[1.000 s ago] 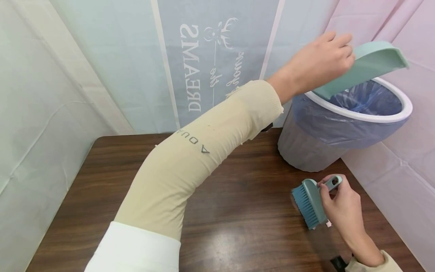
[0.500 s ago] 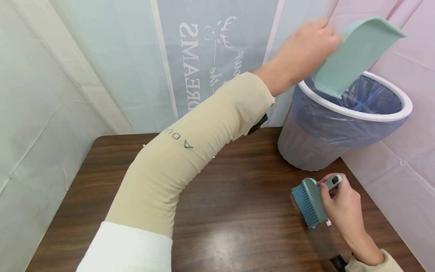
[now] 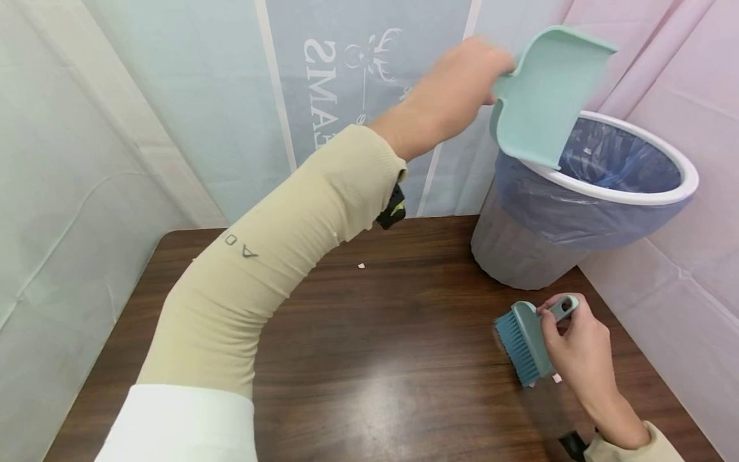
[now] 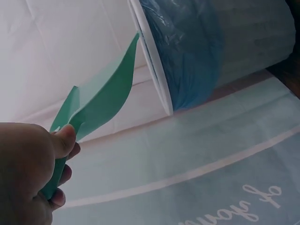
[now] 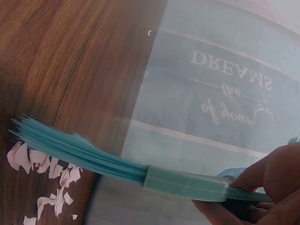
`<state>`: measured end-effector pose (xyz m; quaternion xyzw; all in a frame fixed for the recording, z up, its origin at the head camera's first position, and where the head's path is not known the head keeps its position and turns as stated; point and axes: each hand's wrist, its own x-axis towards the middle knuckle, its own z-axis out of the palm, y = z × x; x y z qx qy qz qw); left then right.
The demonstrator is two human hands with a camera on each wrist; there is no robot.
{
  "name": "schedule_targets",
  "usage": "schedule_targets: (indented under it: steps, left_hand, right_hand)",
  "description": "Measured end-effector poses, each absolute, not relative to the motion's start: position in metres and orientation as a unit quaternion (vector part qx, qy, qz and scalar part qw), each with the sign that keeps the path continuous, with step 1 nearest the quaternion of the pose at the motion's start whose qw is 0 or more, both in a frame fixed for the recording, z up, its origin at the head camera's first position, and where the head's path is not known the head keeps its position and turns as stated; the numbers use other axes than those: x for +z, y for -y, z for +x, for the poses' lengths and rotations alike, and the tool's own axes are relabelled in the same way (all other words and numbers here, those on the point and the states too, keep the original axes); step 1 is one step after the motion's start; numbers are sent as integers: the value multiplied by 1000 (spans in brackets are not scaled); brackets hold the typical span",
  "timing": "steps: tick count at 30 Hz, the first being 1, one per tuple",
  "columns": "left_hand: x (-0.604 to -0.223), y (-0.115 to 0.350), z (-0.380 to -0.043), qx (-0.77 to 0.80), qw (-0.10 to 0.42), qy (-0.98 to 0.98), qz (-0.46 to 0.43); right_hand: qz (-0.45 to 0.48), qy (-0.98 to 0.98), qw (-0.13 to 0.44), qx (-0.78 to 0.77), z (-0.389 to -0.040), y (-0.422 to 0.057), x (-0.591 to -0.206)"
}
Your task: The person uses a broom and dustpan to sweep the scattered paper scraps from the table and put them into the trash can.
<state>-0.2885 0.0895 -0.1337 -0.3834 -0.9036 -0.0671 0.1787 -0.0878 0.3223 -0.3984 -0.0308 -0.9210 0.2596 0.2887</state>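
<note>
My left hand [image 3: 453, 90] grips the handle of a mint-green dustpan [image 3: 548, 96], held tilted at the left rim of the waste bin [image 3: 629, 196]. In the left wrist view the pan's front edge overlaps the bin's white rim [image 4: 152, 61]. My right hand [image 3: 580, 350] pinches the handle of a teal hand brush [image 3: 534, 337], its bristles down at the wooden table. Several scraps of pinkish-white paper [image 5: 61, 187] lie beside the bristles in the right wrist view; the brush and hand mostly hide them from the head view.
The bin, lined with a blue plastic bag [image 3: 612, 157], stands at the table's back right corner. A small paper scrap [image 3: 361, 265] lies on the wooden table [image 3: 358, 333] near its back. Fabric curtains [image 3: 173, 115] and a pinkish wall surround the table.
The left hand has lifted the dustpan up and drawn it left from over the bin's opening to its left rim. The right hand and brush have stayed nearly still.
</note>
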Motion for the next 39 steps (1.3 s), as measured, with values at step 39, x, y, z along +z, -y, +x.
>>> schedule_targets:
  steps: [39]
  left_hand:
    - [-258,111,-245,-217,-32,898,-382]
  right_hand:
    - [-25,918,296,262,-86,-308,-403]
